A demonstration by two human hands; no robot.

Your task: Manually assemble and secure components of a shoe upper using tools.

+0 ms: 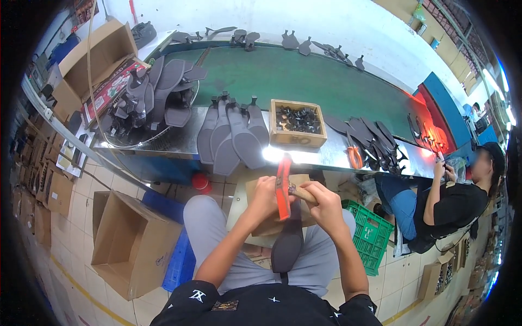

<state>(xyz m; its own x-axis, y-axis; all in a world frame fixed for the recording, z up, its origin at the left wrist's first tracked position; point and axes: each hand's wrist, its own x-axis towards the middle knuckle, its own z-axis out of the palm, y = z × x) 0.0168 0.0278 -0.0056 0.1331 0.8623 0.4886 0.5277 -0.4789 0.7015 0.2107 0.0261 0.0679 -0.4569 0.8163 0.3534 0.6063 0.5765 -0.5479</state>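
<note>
My right hand (325, 203) is wrapped round the wooden handle of a hammer (283, 187) with an orange-red head. The head is held upright over my lap, close to my left hand (263, 196). The left hand's fingers are closed, and the hammer hides what they grip. Below the hammer, a dark grey shoe sole (288, 247) lies lengthwise between my thighs, wide end toward me. Its narrow end runs under the hammer, near both hands. Brown cardboard (254, 239) lies beneath my hands.
Ahead, a bench with a green belt (250, 73) carries grey soles (236, 136), a wooden box (298, 140) of small black parts and orange-handled pliers (354, 156). A cardboard box (136, 244) stands left, a green crate (370, 233) right. A co-worker (451, 201) sits at right.
</note>
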